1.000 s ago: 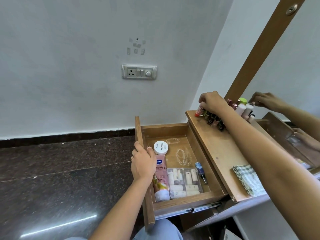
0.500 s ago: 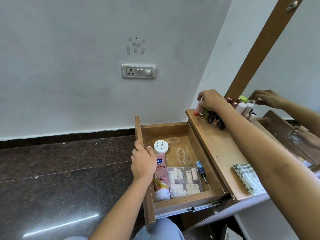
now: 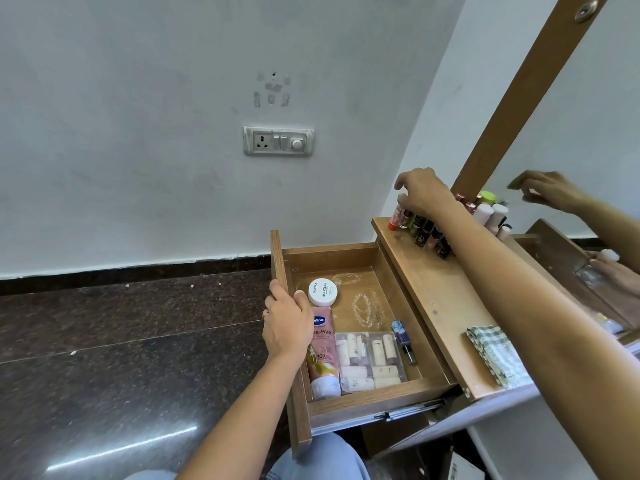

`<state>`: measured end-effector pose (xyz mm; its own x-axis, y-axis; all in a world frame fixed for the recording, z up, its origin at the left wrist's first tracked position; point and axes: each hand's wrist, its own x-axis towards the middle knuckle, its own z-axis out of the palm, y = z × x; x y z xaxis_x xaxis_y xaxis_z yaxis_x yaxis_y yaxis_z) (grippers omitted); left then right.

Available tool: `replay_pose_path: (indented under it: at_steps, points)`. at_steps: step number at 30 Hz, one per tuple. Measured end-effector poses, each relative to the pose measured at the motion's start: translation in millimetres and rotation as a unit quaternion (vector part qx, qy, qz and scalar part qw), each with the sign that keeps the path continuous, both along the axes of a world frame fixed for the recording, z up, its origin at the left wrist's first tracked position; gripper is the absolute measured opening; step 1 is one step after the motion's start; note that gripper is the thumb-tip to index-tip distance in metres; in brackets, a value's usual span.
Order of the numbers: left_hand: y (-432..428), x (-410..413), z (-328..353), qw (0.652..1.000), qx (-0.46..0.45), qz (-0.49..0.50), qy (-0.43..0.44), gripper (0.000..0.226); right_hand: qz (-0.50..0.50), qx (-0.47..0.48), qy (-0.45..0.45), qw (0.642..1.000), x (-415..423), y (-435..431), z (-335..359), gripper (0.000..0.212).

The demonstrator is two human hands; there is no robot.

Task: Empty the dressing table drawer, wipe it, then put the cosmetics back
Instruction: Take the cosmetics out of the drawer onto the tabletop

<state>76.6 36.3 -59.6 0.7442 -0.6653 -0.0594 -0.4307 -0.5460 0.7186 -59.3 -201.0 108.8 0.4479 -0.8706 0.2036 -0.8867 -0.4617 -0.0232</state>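
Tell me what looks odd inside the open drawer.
On the bare floor of the open wooden drawer, behind the clear plastic case, lie two whitish ring-shaped marks: powdery residue or thin chains, too blurred to tell.

The wooden tabletop carries nail polish bottles at its far end and a checked cloth near its front edge. The open drawer beside it holds a pink tube, a white tub, a clear case and a small bottle.
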Motion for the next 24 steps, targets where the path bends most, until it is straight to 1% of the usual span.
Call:
replay_pose_path:
  at_steps: [2,3,4,5,6,7,9,10,12,13,15,17,20,24]
  points:
    - [0.2,0.2,-0.3,1.000,-0.002,0.002,0.001,0.052,0.027,-0.024,-0.073,0.997,7.9,22.2,3.9,0.024]
    - [0.4,0.2,-0.5,1.000,-0.004,0.001,0.001,0.052,0.034,-0.013,-0.094,0.995,11.8,36.4,0.8,0.022]
    - [0.7,-0.1,-0.3,1.000,-0.006,0.000,0.000,0.052,0.035,0.015,-0.083,0.996,15.2,51.5,-6.7,0.021]
    - [0.9,-0.5,-0.1,1.000,-0.007,-0.002,0.000,0.052,0.030,0.059,-0.038,0.997,17.9,67.3,-18.7,0.019]
    - [0.9,-0.6,0.4,1.000,-0.008,-0.002,0.000,0.052,0.020,0.112,0.035,0.993,19.2,84.7,-33.6,0.018]
    - [0.8,-0.5,0.6,1.000,-0.008,0.000,0.000,0.052,0.011,0.155,0.119,0.981,18.8,101.0,-49.8,0.018]
    - [1.0,-0.2,0.5,1.000,-0.005,0.002,-0.001,0.052,-0.013,0.207,0.264,0.942,11.8,130.4,-81.9,0.032]
    - [0.9,-0.3,0.0,1.000,-0.004,0.002,-0.002,0.052,-0.027,0.221,0.307,0.925,6.0,142.4,-97.6,0.044]
    - [0.9,-0.4,-0.7,1.000,-0.002,0.003,-0.003,0.052,-0.047,0.221,0.352,0.908,-6.1,157.5,-125.6,0.067]
    - [1.0,-0.6,-0.7,1.000,0.000,0.004,-0.002,0.053,-0.048,0.213,0.371,0.903,-11.2,161.3,-135.2,0.070]
    - [0.8,-0.7,-0.9,1.000,0.002,0.005,-0.002,0.052,-0.026,0.187,0.404,0.895,-19.8,163.4,-149.2,0.065]
    - [0.6,-0.6,-1.5,1.000,0.002,0.005,-0.003,0.052,-0.002,0.163,0.416,0.894,-26.8,161.2,-156.8,0.061]
    - [0.1,-0.6,-1.7,1.000,0.002,0.006,-0.002,0.052,0.035,0.135,0.407,0.903,-35.3,156.8,-160.9,0.057]
    - [-0.3,0.0,-2.4,1.000,0.006,0.006,-0.003,0.053,0.052,0.132,0.399,0.906,-38.4,156.6,-161.2,0.060]
